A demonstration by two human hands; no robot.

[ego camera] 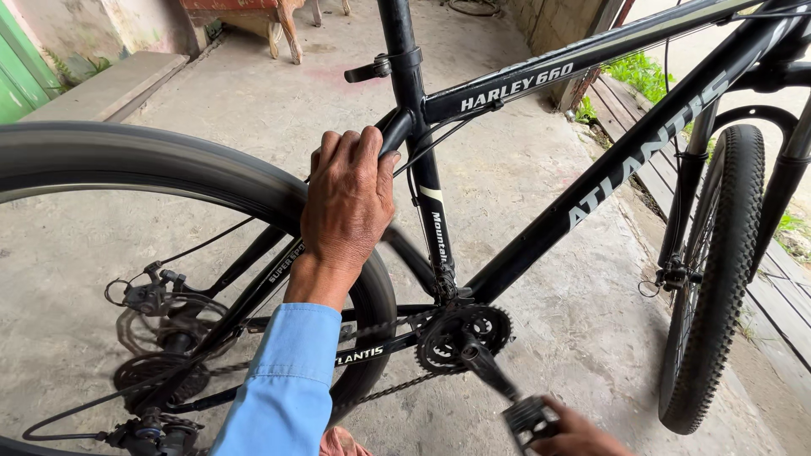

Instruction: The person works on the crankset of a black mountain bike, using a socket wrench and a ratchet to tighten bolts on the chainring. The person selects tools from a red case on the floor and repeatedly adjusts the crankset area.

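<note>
We keep our left hand [348, 207] clamped around the black bicycle frame [541, 228] at frame centre, steadying it, while our right hand [579, 435], bottom right, grips the pedal [528, 420]. We judge smooth cranking best, fingers clear of the blurred rear wheel [169, 177] and chain [384, 393].

The left hand [348, 198] is bare, with a light blue sleeve [283, 384] cuffed at the wrist. The right hand [579, 435] is bare, its sleeve unseen.

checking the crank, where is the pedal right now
In the head view the pedal sits at the bottom edge, right of centre, under the right hand, below the chainring.
</note>
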